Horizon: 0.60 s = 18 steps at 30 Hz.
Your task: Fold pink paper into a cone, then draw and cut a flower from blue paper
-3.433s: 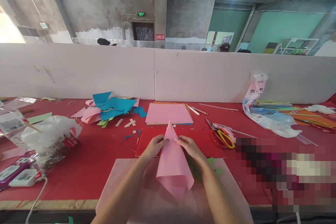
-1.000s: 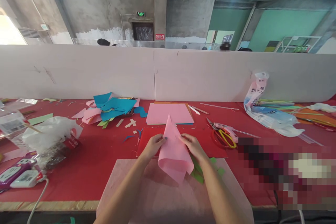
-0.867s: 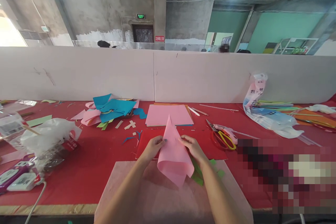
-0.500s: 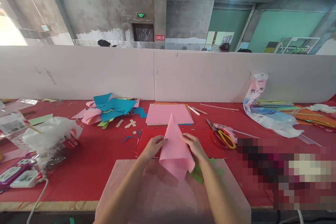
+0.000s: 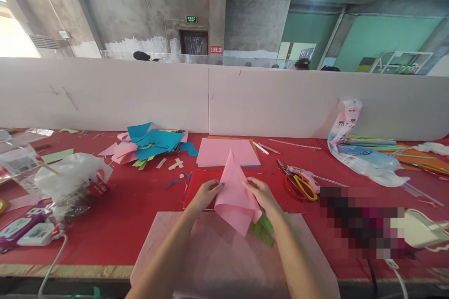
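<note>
A sheet of pink paper (image 5: 235, 196), rolled into a cone with its point away from me, is held between both hands. My left hand (image 5: 207, 192) pinches its left edge between thumb and fingers. On the other side, my right hand (image 5: 260, 192) grips the right edge, fingers closed on the paper. The cone's wide, loose end faces me above a pale pink mat (image 5: 210, 252). Green paper pieces (image 5: 263, 230) lie beneath the right wrist. Behind the cone rests a flat red sheet (image 5: 199, 191), and beyond that a stack of pink paper (image 5: 224, 149).
Blue and pink paper scraps (image 5: 150, 144) are heaped at the back left. Yellow-handled scissors (image 5: 303, 187) and a pink glue gun (image 5: 305, 175) lie to the right. Plastic bags (image 5: 70, 177) and a purple power strip (image 5: 26, 226) sit left. A white partition (image 5: 273, 103) closes the back.
The cone's near end has narrowed slightly, its right flap turned further inward. Both hands keep their grip on it. The whole view has shifted a little.
</note>
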Tool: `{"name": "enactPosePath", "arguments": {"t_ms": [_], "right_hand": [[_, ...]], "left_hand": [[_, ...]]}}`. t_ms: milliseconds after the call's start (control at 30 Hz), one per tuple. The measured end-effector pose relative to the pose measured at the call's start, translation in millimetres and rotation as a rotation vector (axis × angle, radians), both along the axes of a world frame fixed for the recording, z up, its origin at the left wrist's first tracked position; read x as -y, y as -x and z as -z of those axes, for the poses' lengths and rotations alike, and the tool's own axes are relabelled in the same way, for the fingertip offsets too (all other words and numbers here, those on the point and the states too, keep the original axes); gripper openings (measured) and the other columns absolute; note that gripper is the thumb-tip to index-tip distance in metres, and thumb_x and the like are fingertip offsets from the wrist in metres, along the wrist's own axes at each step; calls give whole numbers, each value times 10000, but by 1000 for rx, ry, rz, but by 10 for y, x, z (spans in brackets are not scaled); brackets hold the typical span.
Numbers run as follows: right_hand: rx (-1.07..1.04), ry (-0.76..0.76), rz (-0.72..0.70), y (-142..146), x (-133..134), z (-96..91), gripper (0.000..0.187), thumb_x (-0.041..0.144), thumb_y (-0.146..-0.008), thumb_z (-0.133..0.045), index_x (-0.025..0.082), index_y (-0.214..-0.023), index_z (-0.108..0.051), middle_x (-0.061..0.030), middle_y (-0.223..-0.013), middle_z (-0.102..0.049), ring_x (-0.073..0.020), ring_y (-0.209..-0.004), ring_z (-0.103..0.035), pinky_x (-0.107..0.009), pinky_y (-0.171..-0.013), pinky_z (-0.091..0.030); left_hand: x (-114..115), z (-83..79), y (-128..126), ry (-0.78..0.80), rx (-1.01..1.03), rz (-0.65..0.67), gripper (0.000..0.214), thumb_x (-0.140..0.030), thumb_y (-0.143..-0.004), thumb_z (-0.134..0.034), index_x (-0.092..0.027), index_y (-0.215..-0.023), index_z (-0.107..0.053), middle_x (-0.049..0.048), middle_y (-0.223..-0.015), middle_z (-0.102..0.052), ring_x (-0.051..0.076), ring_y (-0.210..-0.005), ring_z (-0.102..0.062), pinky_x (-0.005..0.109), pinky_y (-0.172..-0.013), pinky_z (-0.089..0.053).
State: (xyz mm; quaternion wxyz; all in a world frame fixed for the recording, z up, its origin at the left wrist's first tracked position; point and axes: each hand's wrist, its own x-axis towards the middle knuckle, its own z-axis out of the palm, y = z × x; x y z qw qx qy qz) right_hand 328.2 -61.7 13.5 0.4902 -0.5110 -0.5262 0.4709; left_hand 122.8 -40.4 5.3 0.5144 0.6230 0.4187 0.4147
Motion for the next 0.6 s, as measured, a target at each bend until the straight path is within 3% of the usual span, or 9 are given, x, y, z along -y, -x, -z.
{"name": "enactPosePath", "arguments": {"t_ms": [200,467,600], "right_hand": [[-41,-1,9,-23,7,73,339,481,-675,-624,193,-852,-646,-14,-702,-647,-185,-667,-569,-261,-579,-399],[-169,-3,-15,33,44,26,357,460,-682,-636,209,-935,-658,-35,-921,-676,-238,-902,-585,-310,-752,-442],[-166,-1,-33,34,40,38,357,440,-654,-664,213,-930,-662,-32,-921,-679,-240,-877,-597,-315,-738,-454]], "left_hand": [[-5,37,16,23,48,95,318,-443,-720,-588,-127,-757,-601,11,-692,-576,147,-652,-518,227,-591,-367],[41,-43,6,116,129,27,362,-472,-655,-641,-121,-724,-586,11,-663,-574,144,-633,-517,226,-578,-367],[33,-31,2,105,128,-3,376,-485,-639,-648,-121,-702,-582,7,-646,-566,136,-611,-509,222,-563,-359]]}}
